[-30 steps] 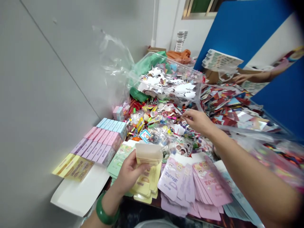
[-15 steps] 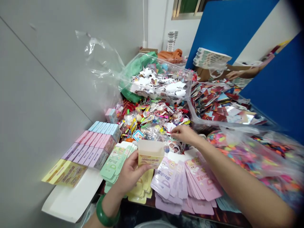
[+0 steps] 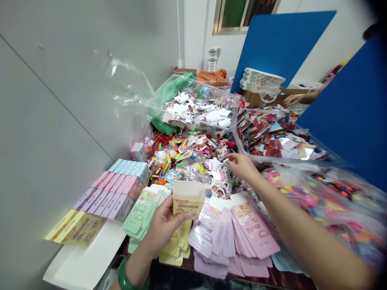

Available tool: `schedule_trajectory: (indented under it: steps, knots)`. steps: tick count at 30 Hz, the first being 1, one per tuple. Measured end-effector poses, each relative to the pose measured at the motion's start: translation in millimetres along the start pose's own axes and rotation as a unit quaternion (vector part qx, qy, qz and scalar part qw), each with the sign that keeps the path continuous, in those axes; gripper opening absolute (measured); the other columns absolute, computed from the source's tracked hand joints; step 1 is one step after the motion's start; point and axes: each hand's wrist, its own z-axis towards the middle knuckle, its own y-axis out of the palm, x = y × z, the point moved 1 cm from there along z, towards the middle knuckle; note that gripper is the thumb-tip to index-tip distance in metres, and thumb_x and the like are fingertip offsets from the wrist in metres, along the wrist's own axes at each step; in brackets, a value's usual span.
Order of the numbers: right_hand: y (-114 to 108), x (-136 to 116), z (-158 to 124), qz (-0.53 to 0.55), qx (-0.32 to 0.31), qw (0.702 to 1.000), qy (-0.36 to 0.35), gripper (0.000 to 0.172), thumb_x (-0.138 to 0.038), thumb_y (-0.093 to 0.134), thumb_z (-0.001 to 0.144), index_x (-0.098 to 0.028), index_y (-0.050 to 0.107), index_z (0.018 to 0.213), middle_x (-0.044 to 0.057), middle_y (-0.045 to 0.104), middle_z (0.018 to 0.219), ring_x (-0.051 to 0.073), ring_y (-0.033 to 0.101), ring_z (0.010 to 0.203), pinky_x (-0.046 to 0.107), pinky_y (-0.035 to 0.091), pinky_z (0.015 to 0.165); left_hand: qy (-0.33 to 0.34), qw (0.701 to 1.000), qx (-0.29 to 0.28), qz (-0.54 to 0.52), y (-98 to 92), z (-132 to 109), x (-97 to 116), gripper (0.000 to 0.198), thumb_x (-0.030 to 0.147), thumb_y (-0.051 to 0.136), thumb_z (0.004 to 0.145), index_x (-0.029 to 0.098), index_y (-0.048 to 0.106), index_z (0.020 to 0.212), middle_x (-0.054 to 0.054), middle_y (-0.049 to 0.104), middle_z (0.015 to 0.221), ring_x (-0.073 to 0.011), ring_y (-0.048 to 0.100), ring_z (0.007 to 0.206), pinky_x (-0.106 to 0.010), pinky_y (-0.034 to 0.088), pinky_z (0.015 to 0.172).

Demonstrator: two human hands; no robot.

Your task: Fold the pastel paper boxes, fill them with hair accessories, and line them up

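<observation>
Now: left hand (image 3: pixel 165 223) pinching yellow lettered box (image 3: pixel 188 204); sticker (image 3: pixel 223 175), seemingly "PRISON", newly uncovered; right hand (image 3: pixel 242 166) curled, contents unclear.

The left hand (image 3: pixel 163 223) curls, thumb (image 3: pixel 180 218) extended; the right hand (image 3: pixel 242 166), arm (image 3: pixel 302 229) outstretched, has bent fingers (image 3: pixel 233 158).

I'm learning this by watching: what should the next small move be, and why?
Perhaps pick one item from the pile of trinkets: the right hand is over it, its grip unclear, while the left hand holds an open yellow box.

Boxes (image 3: pixel 104 195) left — trinkets (image 3: pixel 186 155) behind cartons (image 3: pixel 208 229)
</observation>
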Motion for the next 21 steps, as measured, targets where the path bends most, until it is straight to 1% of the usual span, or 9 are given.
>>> schedule_trajectory:
  steps: [2, 4, 6, 9, 12, 14, 16, 19, 21]
  knots:
    - [6, -8, -4, -0.006, -0.015, 0.999, -0.03, 0.037, -0.015, 0.051, 0.081, -0.012, 0.069, 0.113, 0.015, 0.067, 0.119, 0.026, 0.062, 0.106, 0.036, 0.043, 0.094, 0.001, 1.0, -0.009, -0.001, 3.2, 1, -1, 0.038, 0.033, 0.081, 0.071, 0.019, 0.066, 0.103, -0.007, 0.076, 0.104, -0.0243, 0.072, 0.097, -0.034, 0.057, 0.086]
    - [14, -16, -6, -0.001, -0.061, 0.996, -0.063, 0.04, -0.01, 0.056, 0.075, -0.016, 0.07, 0.112, 0.01, 0.069, 0.12, 0.023, 0.062, 0.106, 0.031, 0.043, 0.094, 0.001, 1.0, -0.013, -0.001, 6.1, 2, -2, 0.038, 0.032, 0.081, 0.07, 0.019, 0.066, 0.103, -0.007, 0.076, 0.104, -0.0241, 0.071, 0.098, -0.034, 0.056, 0.087]
    - [19, -22, -5, 0.004, -0.103, 0.992, -0.077, 0.037, -0.007, 0.062, 0.067, -0.018, 0.074, 0.1, 0.007, 0.074, 0.105, 0.021, 0.066, 0.095, 0.027, 0.046, 0.086, 0.0, 1.0, -0.018, -0.003, 8.3, 3, -3, 0.039, 0.032, 0.081, 0.07, 0.019, 0.065, 0.103, -0.006, 0.076, 0.105, -0.0239, 0.071, 0.099, -0.034, 0.056, 0.088]
    - [17, -23, 3, 0.015, -0.116, 0.99, -0.076, 0.015, -0.008, 0.064, 0.064, -0.017, 0.073, 0.072, 0.004, 0.072, 0.074, 0.019, 0.064, 0.073, 0.026, 0.046, 0.07, 0.002, 1.0, -0.017, -0.012, 8.7, 3, -3, 0.04, 0.031, 0.08, 0.072, 0.02, 0.063, 0.106, -0.006, 0.075, 0.108, -0.0231, 0.07, 0.101, -0.032, 0.055, 0.088]
    - [3, -21, 9, 0.045, -0.062, 0.995, -0.065, 0.006, -0.019, 0.063, 0.071, -0.017, 0.067, 0.066, 0.001, 0.066, 0.066, 0.016, 0.059, 0.066, 0.026, 0.043, 0.063, 0.002, 1.0, -0.011, -0.005, 5.6, 3, -6, 0.044, 0.032, 0.077, 0.076, 0.021, 0.059, 0.115, -0.007, 0.072, 0.114, -0.0222, 0.069, 0.102, -0.028, 0.055, 0.082]
    - [-10, -23, 5, 0.075, -0.013, 0.996, -0.054, 0.012, -0.026, 0.061, 0.075, -0.017, 0.067, 0.078, 0.0, 0.064, 0.067, 0.014, 0.056, 0.061, 0.025, 0.042, 0.058, -0.006, 1.0, -0.011, 0.012, 4.1, 3, -8, 0.047, 0.031, 0.074, 0.079, 0.021, 0.057, 0.121, -0.008, 0.071, 0.116, -0.0213, 0.068, 0.099, -0.024, 0.054, 0.073]
    - [-21, -32, -9, 0.173, 0.038, 0.983, -0.042, 0.019, -0.032, 0.062, 0.077, -0.017, 0.065, 0.088, -0.002, 0.059, 0.063, 0.011, 0.05, 0.051, 0.023, 0.039, 0.048, -0.014, 1.0, -0.01, 0.021, 4.9, 5, -10, 0.049, 0.029, 0.072, 0.079, 0.021, 0.055, 0.125, -0.008, 0.071, 0.115, -0.0201, 0.068, 0.095, -0.021, 0.052, 0.065]
    - [-31, -54, -42, 0.393, 0.094, 0.914, -0.032, 0.024, -0.037, 0.071, 0.073, -0.019, 0.061, 0.085, -0.006, 0.054, 0.053, 0.01, 0.047, 0.042, 0.021, 0.034, 0.038, -0.029, 0.999, -0.015, 0.014, 11.0, 8, -13, 0.052, 0.028, 0.071, 0.078, 0.019, 0.055, 0.127, -0.009, 0.071, 0.113, -0.0191, 0.068, 0.088, -0.02, 0.05, 0.058]
    - [-31, -71, -66, 0.457, 0.108, 0.882, -0.039, 0.023, -0.036, 0.074, 0.073, -0.02, 0.06, 0.083, -0.005, 0.057, 0.05, 0.011, 0.05, 0.04, 0.02, 0.035, 0.037, -0.04, 0.999, -0.027, 0.002, 16.6, 10, -15, 0.055, 0.029, 0.071, 0.078, 0.019, 0.054, 0.129, -0.01, 0.07, 0.114, -0.0189, 0.067, 0.085, -0.021, 0.05, 0.056]
